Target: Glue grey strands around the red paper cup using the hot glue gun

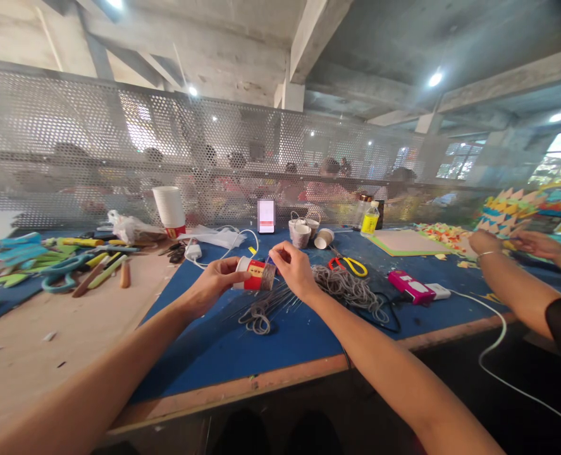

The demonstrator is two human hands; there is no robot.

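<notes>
My left hand (214, 284) is wrapped round a red and white paper cup (254, 275), held on its side above the blue mat (223, 347). Grey cord is wound round the cup's open end. My right hand (292, 268) pinches that cord at the cup's rim. Under both hands lie a loose loop of grey cord (258, 316) and a larger tangled pile of cord (351, 291). Thin strands fan out below the cup.
Yellow-handled scissors (351, 264), a pink device (410, 286), a phone (265, 216), small cord-wrapped cups (302, 232), a stack of paper cups (169, 210) and a yellow bottle (370, 220) stand about. Tools (62, 265) lie left. Another person's arms (512, 278) reach over coloured paper on the right. A perforated metal screen (214, 158) runs behind.
</notes>
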